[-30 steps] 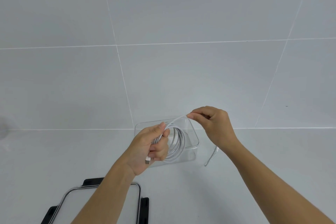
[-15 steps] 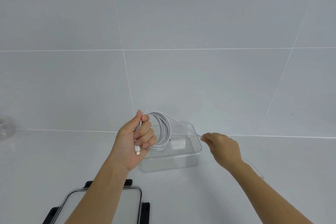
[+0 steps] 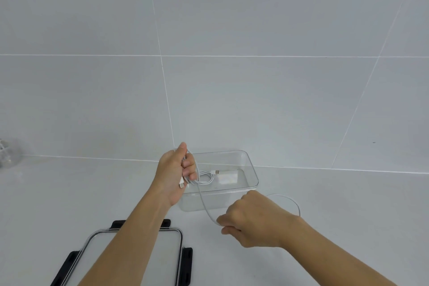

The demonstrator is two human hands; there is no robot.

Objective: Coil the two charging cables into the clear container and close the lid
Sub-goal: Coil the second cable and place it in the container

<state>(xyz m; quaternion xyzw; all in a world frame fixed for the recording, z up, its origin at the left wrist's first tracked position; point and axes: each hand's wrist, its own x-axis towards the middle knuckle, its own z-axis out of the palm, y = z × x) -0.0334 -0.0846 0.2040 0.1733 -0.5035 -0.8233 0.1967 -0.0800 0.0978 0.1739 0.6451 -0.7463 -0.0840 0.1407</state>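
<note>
My left hand (image 3: pixel 177 173) grips a bundle of white cable loops at the left end of the clear container (image 3: pixel 253 176), a plug sticking out below the fingers. From the bundle a strand of the white cable (image 3: pixel 204 202) runs down to my right hand (image 3: pixel 246 223), which pinches it in front of the container. The cable's tail (image 3: pixel 294 203) curves on the counter behind my right wrist. A second coiled white cable (image 3: pixel 209 177) with its plug lies inside the container.
The clear lid (image 3: pixel 162 253) with black latches lies flat on the white counter at the near left, partly under my left forearm. A clear glass object (image 3: pixel 8 154) stands at the far left edge. A tiled wall rises behind the container.
My right hand has drawn the cable strand from beside the container's right end down toward me, in front of the container. My left hand has turned, holding the loops over the container's left end.
</note>
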